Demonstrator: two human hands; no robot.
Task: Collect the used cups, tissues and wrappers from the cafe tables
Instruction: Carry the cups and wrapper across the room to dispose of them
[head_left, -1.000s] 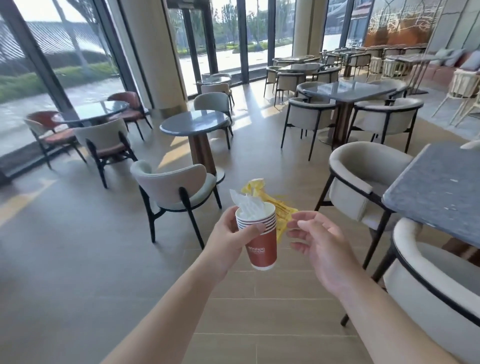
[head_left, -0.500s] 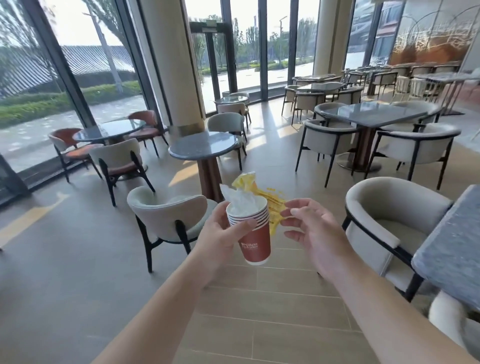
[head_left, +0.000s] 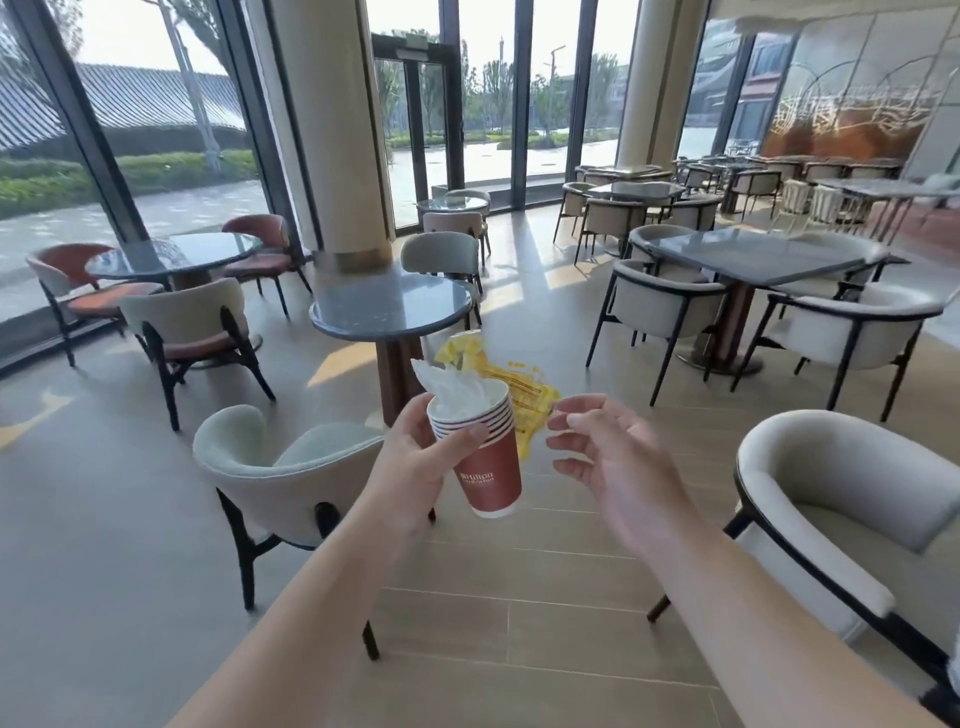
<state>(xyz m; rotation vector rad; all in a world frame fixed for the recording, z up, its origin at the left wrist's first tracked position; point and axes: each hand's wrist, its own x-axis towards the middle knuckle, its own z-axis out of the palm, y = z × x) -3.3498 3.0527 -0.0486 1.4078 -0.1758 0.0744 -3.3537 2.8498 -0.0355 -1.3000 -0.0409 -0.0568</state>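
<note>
My left hand (head_left: 410, 460) grips a stack of red and white paper cups (head_left: 485, 467) at chest height. A crumpled white tissue (head_left: 449, 384) sticks out of the top cup. Behind the cups a yellow wrapper (head_left: 514, 389) stands up and leans right. My right hand (head_left: 608, 452) is just right of the cups, and its thumb and forefinger pinch the wrapper's right edge.
A round grey table (head_left: 389, 306) stands straight ahead with a pale chair (head_left: 280, 478) in front of it. Another round table (head_left: 171, 254) is at the left by the window. A rectangular table (head_left: 748, 257) with armchairs is at the right. A near armchair (head_left: 852, 499) sits lower right.
The view has lifted and I have moved back from the blue table at the right. Both hands keep the cups and wrapper between them, with the right hand slightly further from the cups.
</note>
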